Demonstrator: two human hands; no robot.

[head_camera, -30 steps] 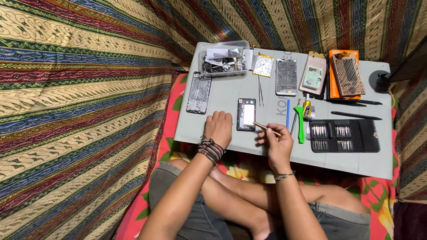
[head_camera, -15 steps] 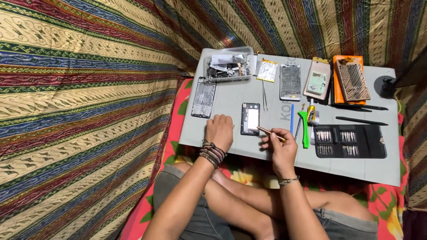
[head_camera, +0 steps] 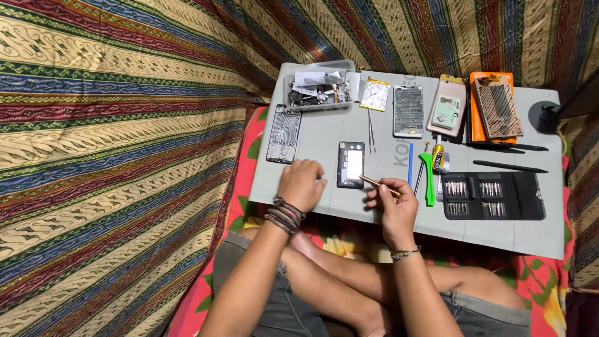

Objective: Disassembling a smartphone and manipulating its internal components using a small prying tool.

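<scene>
Phone frame (head_camera: 350, 165) lies upright, long axis away.

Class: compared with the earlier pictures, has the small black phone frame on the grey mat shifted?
No. The phone frame keeps its place beside the tweezers, below the plastic parts box; only the camera view moved.

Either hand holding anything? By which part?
Right hand pinches a thin brass-coloured tool near its rear end, tip toward the opened phone. Left hand rests on the mat, empty.

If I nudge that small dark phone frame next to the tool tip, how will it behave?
The phone frame looks thin and flat, so it would probably slide on the smooth grey board rather than tip. It seems light. Its opened, bare state suggests it is fragile.
</scene>
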